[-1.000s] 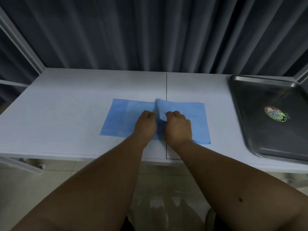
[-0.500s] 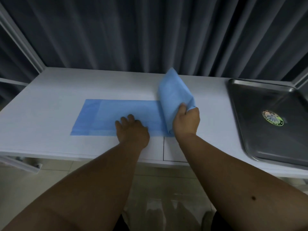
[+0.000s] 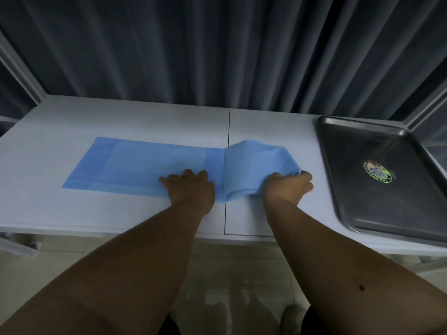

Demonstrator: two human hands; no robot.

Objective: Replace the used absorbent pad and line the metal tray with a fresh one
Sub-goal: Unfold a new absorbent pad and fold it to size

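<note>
Pad point(image 3: 154, 165) half unfolded; left hand point(image 3: 191, 187) flat, pinning it; right hand point(image 3: 287, 186) grip pinching fold; tray point(image 3: 377, 204) right of grip, bare, unlined.

A white, flat-topped table point(image 3: 145, 122) with a dark seam point(image 3: 228, 126) stands before pleated dark grey curtains point(image 3: 217, 49); pale tiled floor point(image 3: 225, 274) lies below.

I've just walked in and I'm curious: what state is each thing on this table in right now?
blue pad: partly unfolded, left part flat on the table, right part still folded over.
metal tray: bare, no pad in it, only a round sticker.
left hand: pressed flat on the pad.
right hand: fingers gripping the folded end.
</note>
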